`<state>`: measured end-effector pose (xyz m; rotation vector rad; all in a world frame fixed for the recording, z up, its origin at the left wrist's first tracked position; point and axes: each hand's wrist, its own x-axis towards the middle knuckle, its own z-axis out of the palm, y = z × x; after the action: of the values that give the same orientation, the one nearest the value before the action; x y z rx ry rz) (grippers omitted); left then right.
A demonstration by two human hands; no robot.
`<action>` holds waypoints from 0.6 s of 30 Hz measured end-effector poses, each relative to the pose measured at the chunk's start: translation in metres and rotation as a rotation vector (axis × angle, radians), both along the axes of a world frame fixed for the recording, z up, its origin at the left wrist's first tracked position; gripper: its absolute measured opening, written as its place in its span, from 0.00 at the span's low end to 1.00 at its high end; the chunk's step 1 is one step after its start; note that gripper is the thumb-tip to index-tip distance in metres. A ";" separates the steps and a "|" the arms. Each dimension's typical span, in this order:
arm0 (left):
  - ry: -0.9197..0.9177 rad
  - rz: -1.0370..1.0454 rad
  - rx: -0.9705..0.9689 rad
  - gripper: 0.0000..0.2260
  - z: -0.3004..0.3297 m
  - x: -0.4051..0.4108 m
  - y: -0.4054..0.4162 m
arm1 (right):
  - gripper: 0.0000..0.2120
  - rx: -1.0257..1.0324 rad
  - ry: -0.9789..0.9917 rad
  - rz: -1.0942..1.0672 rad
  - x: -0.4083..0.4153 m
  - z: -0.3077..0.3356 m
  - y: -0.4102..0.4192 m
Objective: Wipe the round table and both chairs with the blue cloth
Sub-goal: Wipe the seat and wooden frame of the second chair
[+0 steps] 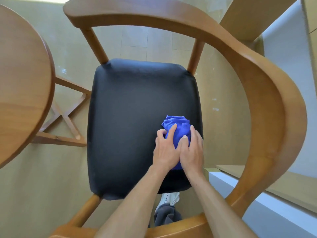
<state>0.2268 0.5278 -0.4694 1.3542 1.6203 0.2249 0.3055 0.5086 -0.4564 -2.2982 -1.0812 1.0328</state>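
Pressing flat-fingered, left hand and right hand hide most of blue cloth.

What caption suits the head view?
Both hands, left hand and right hand, press blue cloth on black chair seat.

Cloth, lower centre-right: bright blue, plain, no print. Chair frame, curving across top & right: warm honey-brown wood w/ faint grain. Seat pad, centre: solid black, slight sheen. Round table, left edge: same honey-brown, darker grain streaks. Floor: pale beige-tan w/ thin tile lines at upper centre. Bottom centre: white shoe, dark grey trouser leg. Right edge: pale grey-blue wall.
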 end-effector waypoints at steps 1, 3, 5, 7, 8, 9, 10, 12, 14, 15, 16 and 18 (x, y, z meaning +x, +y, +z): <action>-0.054 0.022 0.010 0.23 0.000 -0.006 0.000 | 0.27 0.026 -0.020 0.033 0.002 0.000 0.001; -0.022 0.054 0.059 0.21 0.000 -0.041 0.002 | 0.28 0.003 -0.097 0.184 -0.001 -0.002 0.000; 0.155 0.090 0.138 0.19 -0.001 -0.094 0.007 | 0.33 -0.064 -0.176 0.251 -0.014 -0.008 0.000; 0.299 0.156 0.140 0.18 0.000 -0.149 0.013 | 0.39 -0.136 -0.246 0.196 -0.033 -0.015 0.004; 0.322 0.181 0.106 0.17 0.000 -0.171 0.015 | 0.41 -0.166 -0.287 0.163 -0.042 -0.019 0.009; 0.310 0.205 0.050 0.17 -0.001 -0.190 0.017 | 0.42 -0.188 -0.329 0.133 -0.049 -0.023 0.013; 0.272 0.226 -0.011 0.17 -0.003 -0.204 0.018 | 0.42 -0.202 -0.366 0.102 -0.053 -0.027 0.017; 0.182 0.247 -0.088 0.17 -0.007 -0.223 0.020 | 0.37 -0.200 -0.407 0.053 -0.055 -0.035 0.022; 0.121 0.271 -0.117 0.17 -0.010 -0.233 0.022 | 0.31 -0.152 -0.406 0.052 -0.062 -0.041 0.019; 0.093 0.295 -0.129 0.17 -0.010 -0.236 0.024 | 0.29 -0.101 -0.414 0.090 -0.071 -0.042 0.015; 0.062 0.323 -0.139 0.18 -0.010 -0.237 0.025 | 0.28 -0.038 -0.431 0.164 -0.082 -0.044 0.009; -0.006 0.384 -0.145 0.18 -0.009 -0.240 0.025 | 0.27 0.078 -0.476 0.367 -0.106 -0.048 -0.001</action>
<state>-0.0130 0.5526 -0.4786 0.9257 1.8454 0.3315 0.1990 0.5079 -0.5041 -2.3953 -1.7455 0.5456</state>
